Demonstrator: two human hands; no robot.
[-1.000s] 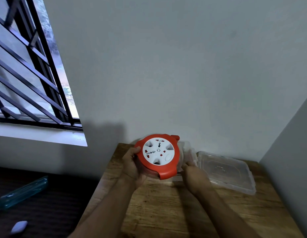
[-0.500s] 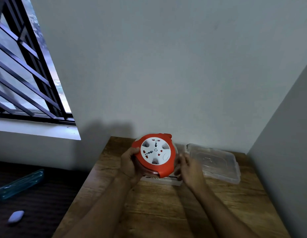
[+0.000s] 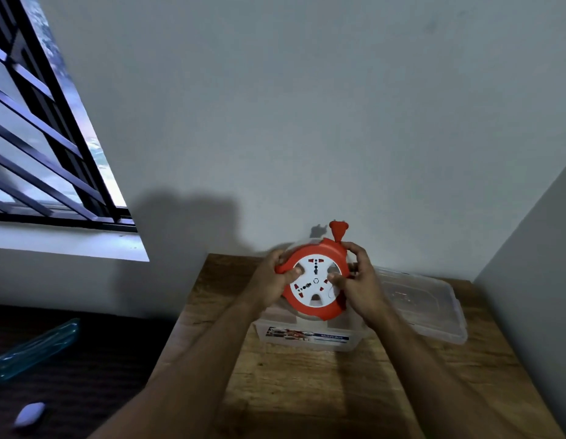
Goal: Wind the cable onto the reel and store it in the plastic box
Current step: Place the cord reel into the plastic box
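Wooden counter [image 3: 307, 391] in a corner between grey walls [image 3: 307, 106]; barred window [image 3: 37, 137] at left, dark floor [image 3: 85, 359] with a teal strip [image 3: 31, 346] and a small pale object [image 3: 29, 413]. Red reel [image 3: 313, 278] with white socket face, tilted toward the camera, held over the open clear plastic box [image 3: 307, 335]; red plug [image 3: 338, 231] sticks up at its top. Left hand [image 3: 272, 280] and right hand [image 3: 359, 280] grip the rim, thumbs on the face. Clear lid [image 3: 433, 305] lies just right of the box.

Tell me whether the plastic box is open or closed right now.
Open. The plastic box has no cover on; its clear lid lies on the table to its right, while both hands hold the reel above it.
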